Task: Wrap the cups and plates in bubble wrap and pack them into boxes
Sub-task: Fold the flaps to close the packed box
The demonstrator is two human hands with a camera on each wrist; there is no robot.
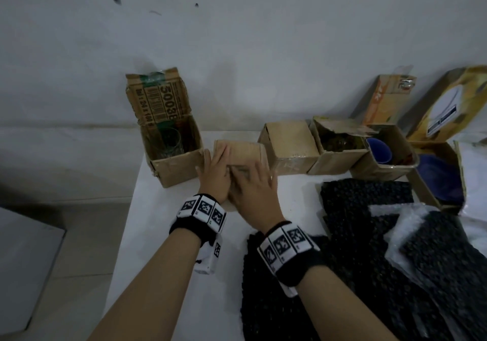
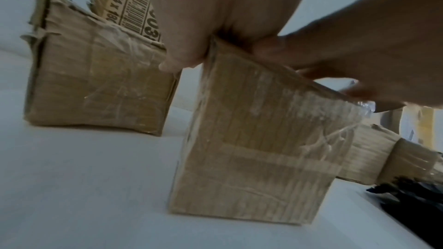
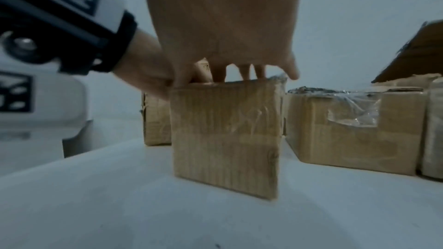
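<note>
A small taped cardboard box (image 1: 242, 151) stands on the white table (image 1: 163, 222), its flaps folded down. My left hand (image 1: 214, 174) lies flat on the box's left side. My right hand (image 1: 253, 185) lies flat on its near right side with fingers spread. In the left wrist view the left hand (image 2: 215, 7) presses on the box (image 2: 258, 139), thumb hanging over the corner. In the right wrist view the right hand (image 3: 220, 16) rests with straight fingers on the box top (image 3: 225, 130). What the box holds is hidden. Black bubble wrap sheets (image 1: 369, 209) lie to the right.
An open box holding a clear glass (image 1: 171, 153) stands just left. To the right stands a row: a closed box (image 1: 287, 145), an open box with dark contents (image 1: 337, 143), one with a blue cup (image 1: 379, 151), and one with a blue plate (image 1: 437, 174). The wall is close behind.
</note>
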